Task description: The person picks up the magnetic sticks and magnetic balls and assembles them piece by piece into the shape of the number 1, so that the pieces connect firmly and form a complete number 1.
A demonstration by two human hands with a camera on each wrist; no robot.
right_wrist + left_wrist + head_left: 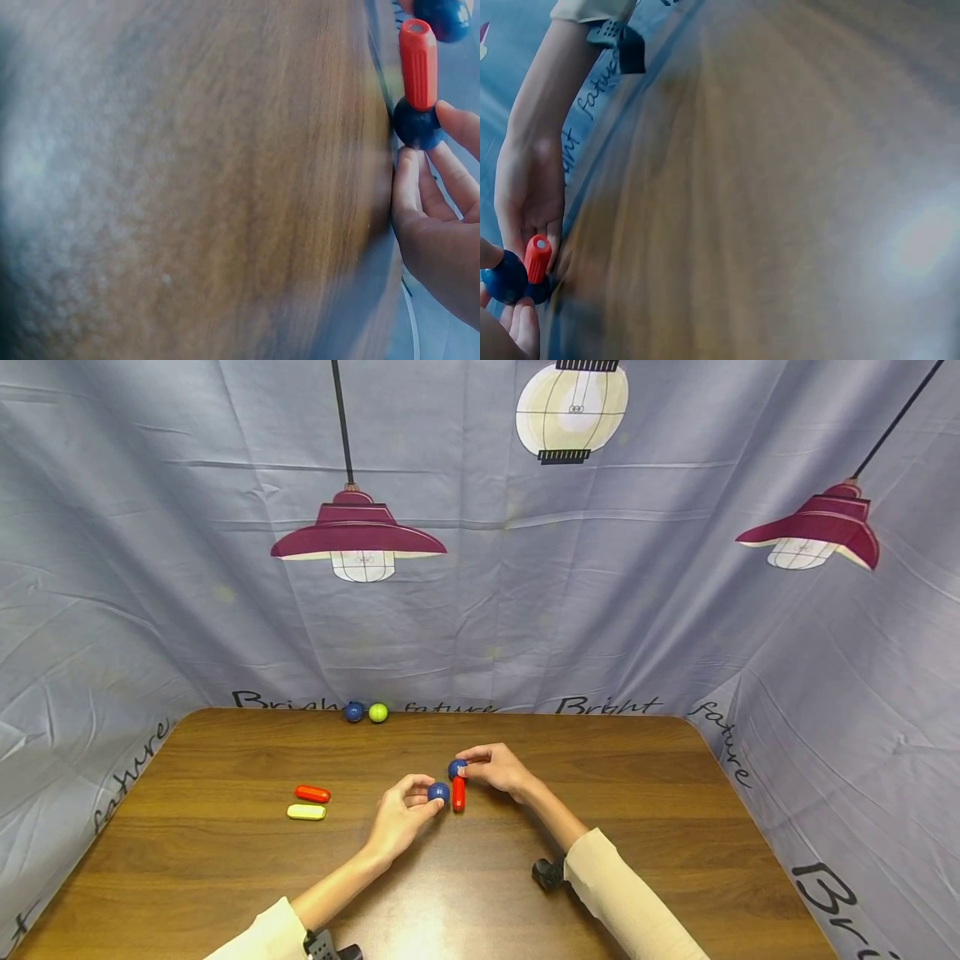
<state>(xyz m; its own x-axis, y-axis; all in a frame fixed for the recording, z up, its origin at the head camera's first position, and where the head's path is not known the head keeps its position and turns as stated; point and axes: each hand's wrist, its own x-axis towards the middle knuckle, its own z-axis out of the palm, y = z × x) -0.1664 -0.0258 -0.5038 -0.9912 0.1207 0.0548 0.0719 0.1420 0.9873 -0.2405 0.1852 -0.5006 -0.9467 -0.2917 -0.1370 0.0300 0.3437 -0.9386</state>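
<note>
Between the fingertips and thumb of my left hand [400, 820] is a blue ball [438, 792], seen in the left wrist view at the lower left edge. My right hand [498, 769] pinches a second blue ball [417, 127]. From that ball a short red ribbed rod [420, 67] sticks out, its end meeting the ball. In the head view the rod points toward me, just right of the left hand's ball. The rod's free end shows a small round pale spot in the left wrist view.
On the wooden table [637, 793], another red rod [312, 793] and a yellow rod [306, 812] lie at the left. A blue ball [353, 712] and a yellow-green ball [378, 712] sit at the back edge. A printed grey curtain [487, 610] hangs behind the table and along its sides.
</note>
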